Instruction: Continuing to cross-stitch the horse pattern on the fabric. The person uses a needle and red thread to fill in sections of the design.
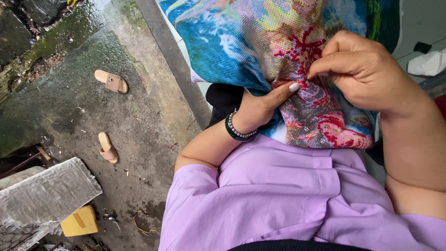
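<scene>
A large cross-stitch cloth (260,42) lies draped over the person's lap, seen from above by a camera on their head. It is covered with coloured stitching: blue and white water across the upper left, red coral-like branches in the middle, pink and grey patches lower down. Nearly all of the cloth in view looks filled with stitches, so the work appears far along; how much lies unfinished beyond the frame cannot be told.

The right hand (367,69) rests on top of the cloth with fingertips pinched together at the red coral patch, as if gripping a needle or thread, though neither is clear enough to see. The left hand (262,104) reaches up from below and grasps a fold of the cloth, its thumb pressed flat against the stitched surface just beside the right fingertips. The left wrist wears two bracelets (238,128), one dark green and one of small pale beads.

The person wears one lilac short-sleeved shirt (278,195).

To the left is wet, mossy concrete ground (93,83). On it lie two tan slide sandals (111,81), well apart from each other. Lower left sit one grey woven sack (46,190) and one yellow block (80,221).
</scene>
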